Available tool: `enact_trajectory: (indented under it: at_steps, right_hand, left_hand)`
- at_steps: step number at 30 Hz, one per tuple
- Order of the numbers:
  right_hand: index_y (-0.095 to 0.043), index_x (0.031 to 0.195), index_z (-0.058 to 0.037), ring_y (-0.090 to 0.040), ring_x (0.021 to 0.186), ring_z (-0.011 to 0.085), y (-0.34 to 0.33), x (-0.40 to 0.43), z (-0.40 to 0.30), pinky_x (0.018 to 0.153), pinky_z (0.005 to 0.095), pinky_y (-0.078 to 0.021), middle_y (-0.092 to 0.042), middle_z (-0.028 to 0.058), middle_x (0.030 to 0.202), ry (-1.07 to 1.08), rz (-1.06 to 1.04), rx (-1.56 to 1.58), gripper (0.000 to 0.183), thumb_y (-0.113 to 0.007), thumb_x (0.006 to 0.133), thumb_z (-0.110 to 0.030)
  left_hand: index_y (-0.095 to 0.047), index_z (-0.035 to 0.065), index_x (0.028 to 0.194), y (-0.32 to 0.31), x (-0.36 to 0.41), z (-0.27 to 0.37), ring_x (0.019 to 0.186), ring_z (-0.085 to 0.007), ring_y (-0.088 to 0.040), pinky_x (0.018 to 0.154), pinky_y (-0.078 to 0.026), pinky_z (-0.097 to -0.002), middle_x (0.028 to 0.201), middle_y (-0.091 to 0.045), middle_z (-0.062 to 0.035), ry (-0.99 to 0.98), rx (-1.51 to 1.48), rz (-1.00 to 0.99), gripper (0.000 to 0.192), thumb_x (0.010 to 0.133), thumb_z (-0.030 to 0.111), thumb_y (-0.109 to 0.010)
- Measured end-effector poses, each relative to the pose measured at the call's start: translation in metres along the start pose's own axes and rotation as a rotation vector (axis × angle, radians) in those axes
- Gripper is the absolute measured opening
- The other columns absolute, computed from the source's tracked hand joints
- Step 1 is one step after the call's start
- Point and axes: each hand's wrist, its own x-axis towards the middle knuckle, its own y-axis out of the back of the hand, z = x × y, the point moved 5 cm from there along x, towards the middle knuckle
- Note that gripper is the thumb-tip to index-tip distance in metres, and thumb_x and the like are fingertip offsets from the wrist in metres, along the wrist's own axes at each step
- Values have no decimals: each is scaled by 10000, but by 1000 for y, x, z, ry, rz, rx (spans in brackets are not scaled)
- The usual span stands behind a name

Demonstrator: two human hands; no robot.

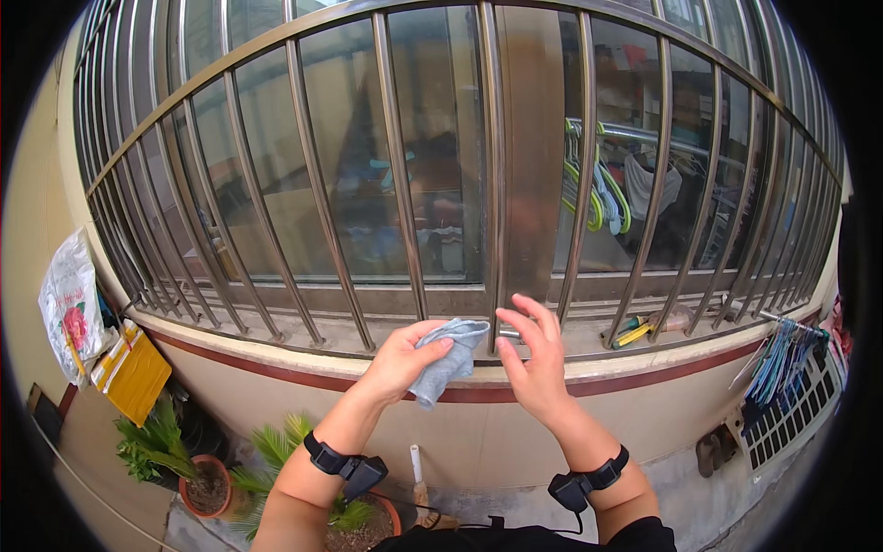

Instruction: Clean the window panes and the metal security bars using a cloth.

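A crumpled light-blue cloth [448,359] is pinched between the thumb and fingers of my left hand [407,359]. Its lower end hangs below the fingers. To the right of it, my right hand [534,359] is raised with fingers apart and nothing in them. Both hands are in front of the window sill ledge [310,357], close to the metal window bars [492,207]. Whether my right fingertips touch a bar cannot be told from this angle.
Behind the bars stand sliding glass panes [345,172], with green hangers [593,200] seen at the right. Yellow-handled tools [633,336] lie on the sill. Potted plants [207,486] and a broom [421,493] stand below. Several hangers [779,362] dangle at the right.
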Motion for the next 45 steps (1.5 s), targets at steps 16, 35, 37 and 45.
enact_trajectory:
  at_steps: [16, 35, 37, 45]
  right_hand:
    - [-581, 1161, -41, -568, 1017, 208, 1, 53, 11, 755, 275, -492, -528, 131, 1202, -82, -43, 499, 333, -568, 830, -8]
    - [-600, 1096, -21, -573, 962, 166, -28, 10, 54, 731, 267, -475, -582, 97, 1078, -227, -109, 686, 256, -546, 847, 4]
    - [-604, 1078, -20, -575, 953, 157, -29, 6, 59, 728, 265, -472, -586, 88, 1054, -255, -113, 700, 237, -542, 851, 9]
    - [-614, 1057, -22, -581, 929, 146, -38, -11, 65, 728, 266, -473, -595, 79, 1014, -339, -197, 753, 209, -550, 859, -8]
  left_hand:
    - [-481, -47, 1173, 17, 53, 235, 986, -207, -602, 878, -488, -362, 1086, -596, -135, -810, -193, -51, 395, 796, -36, -361]
    - [-461, -26, 989, 29, 88, 150, 874, -432, -600, 756, -467, -492, 890, -628, -244, -497, 1140, 964, 326, 864, 258, -559]
    - [-455, -15, 987, 33, 84, 103, 864, -445, -590, 741, -462, -494, 889, -617, -258, -486, 1072, 910, 297, 857, 224, -571]
    - [-482, -8, 1035, 35, 41, -69, 874, -441, -586, 750, -463, -471, 899, -610, -257, -223, 929, 860, 243, 837, 102, -567]
